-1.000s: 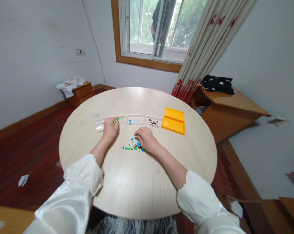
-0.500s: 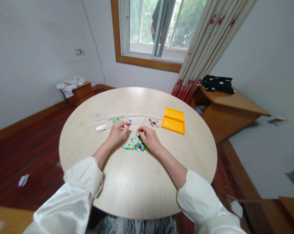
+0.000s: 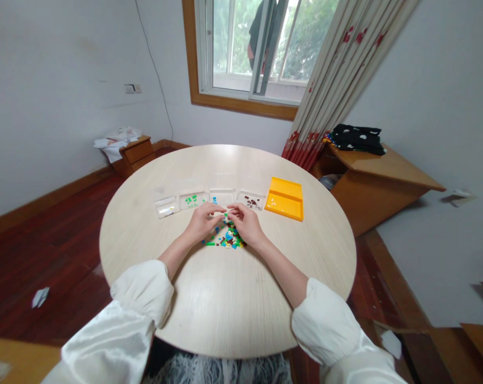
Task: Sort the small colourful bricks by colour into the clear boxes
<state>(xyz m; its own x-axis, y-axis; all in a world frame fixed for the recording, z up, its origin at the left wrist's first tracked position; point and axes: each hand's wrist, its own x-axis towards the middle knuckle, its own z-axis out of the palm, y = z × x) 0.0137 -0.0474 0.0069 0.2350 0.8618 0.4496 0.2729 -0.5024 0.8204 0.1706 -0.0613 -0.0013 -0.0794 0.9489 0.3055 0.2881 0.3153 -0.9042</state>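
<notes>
A small green toy brick (image 3: 226, 214) shows between the fingertips of my two hands, above the loose pile. My left hand (image 3: 202, 221) has thumb and forefinger closed at its left side. From the right, my right hand (image 3: 246, 223) pinches at the same piece. Below them lies a pile of small toy bricks (image 3: 228, 238) in green, blue, brown, yellow and white, partly covered by my right hand. Just beyond my left hand stands a clear box with green bricks (image 3: 181, 207). Behind the gap between my hands is a clear box with a few blue bricks (image 3: 230, 198).
Clear boxes hold white pieces (image 3: 165, 215) at the left and brown bricks (image 3: 262, 200) at the right. An open yellow case (image 3: 299, 213) with a few white pieces stands farther right. Everything rests on a round wooden table (image 3: 233, 298). Beyond it are a window and curtain (image 3: 329, 69).
My left hand has moved right and nearer, from beside the clear boxes to my right hand. The green bricks in their box are now less covered. My right hand has barely moved.
</notes>
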